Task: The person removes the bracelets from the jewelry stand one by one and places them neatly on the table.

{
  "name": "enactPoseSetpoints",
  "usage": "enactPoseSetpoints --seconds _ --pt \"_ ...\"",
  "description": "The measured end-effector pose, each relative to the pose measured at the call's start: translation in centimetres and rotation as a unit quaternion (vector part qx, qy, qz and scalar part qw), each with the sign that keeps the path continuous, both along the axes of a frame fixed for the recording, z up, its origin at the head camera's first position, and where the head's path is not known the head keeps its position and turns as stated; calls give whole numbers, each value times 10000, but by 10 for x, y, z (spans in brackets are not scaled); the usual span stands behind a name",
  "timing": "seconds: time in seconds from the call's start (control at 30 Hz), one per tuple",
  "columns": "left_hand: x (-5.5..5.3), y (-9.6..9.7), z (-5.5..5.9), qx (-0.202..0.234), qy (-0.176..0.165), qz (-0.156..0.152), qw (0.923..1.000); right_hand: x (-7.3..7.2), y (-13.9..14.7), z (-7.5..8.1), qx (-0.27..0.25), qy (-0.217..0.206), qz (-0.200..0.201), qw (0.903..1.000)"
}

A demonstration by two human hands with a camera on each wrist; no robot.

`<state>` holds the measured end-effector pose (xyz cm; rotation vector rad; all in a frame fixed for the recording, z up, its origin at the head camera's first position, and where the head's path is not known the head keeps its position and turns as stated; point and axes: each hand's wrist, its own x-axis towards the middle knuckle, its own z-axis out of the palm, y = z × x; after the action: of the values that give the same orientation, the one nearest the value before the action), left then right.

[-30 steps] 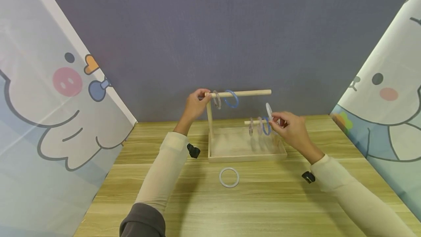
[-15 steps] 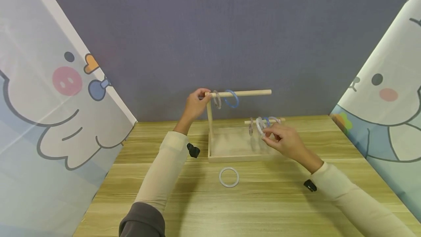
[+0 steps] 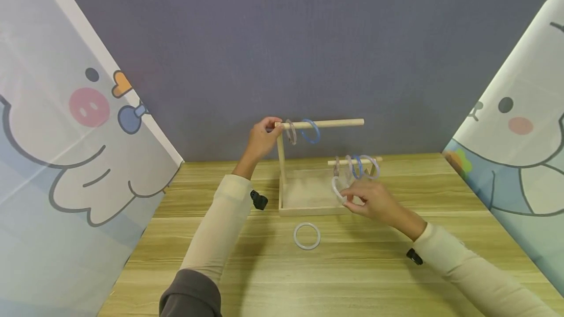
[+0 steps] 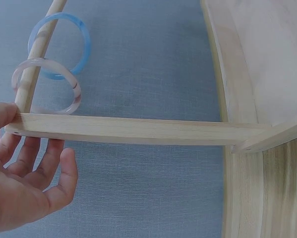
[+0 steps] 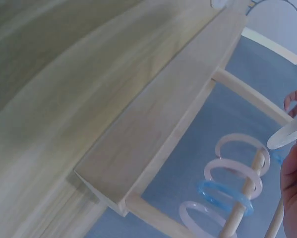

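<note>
My left hand (image 3: 261, 142) grips the top corner of a wooden bangle stand (image 3: 281, 160), thumb on one side and fingers on the other in the left wrist view. Near that hand, a pinkish bangle (image 4: 75, 94) and a blue bangle (image 4: 87, 44) hang on the upper bar (image 3: 341, 124). Between thumb and fingers, my right hand (image 3: 374, 202) pinches a white bangle (image 3: 337, 190), held in front of the lower bar (image 3: 331, 163) and off it. Several bangles hang on this lower bar, among them a blue one (image 5: 212, 200). The right wrist view cuts off part of the right hand.
A pale bangle (image 3: 307, 248) lies flat on the wood-grain table (image 3: 326, 287), in front of the stand's tray base (image 3: 308, 212). A grey backdrop (image 3: 308, 53) rises behind the stand. Cartoon-printed panels (image 3: 57, 190) flank both sides.
My right hand has carried the white bangle left and down, from the lower bar's right end to in front of its left part. The left hand stays put on the stand.
</note>
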<state>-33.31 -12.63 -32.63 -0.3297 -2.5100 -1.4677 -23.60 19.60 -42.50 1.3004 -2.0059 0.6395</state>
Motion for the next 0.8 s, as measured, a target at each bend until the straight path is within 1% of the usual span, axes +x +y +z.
enactPoseSetpoints --seconds 0.2,0.3,0.43,0.6,0.67,0.8 --pt "0 0 0 1 13 -9 10000 5 -5 -7 320 -67 246 9992" --pt "1 0 -1 48 16 -35 10000 10 -6 -12 566 -255 268 9977" --pt "1 -1 -1 46 13 -34 10000 15 -8 -17 876 -503 199 9947" --pt "1 -1 -1 53 26 2 10000 18 -11 -23 1242 -520 114 9908" --pt "1 -1 -1 42 32 14 10000 19 -11 -25 1365 -549 161 9890" --pt "1 -1 -1 27 23 8 10000 22 -11 -27 1555 -740 269 9847"
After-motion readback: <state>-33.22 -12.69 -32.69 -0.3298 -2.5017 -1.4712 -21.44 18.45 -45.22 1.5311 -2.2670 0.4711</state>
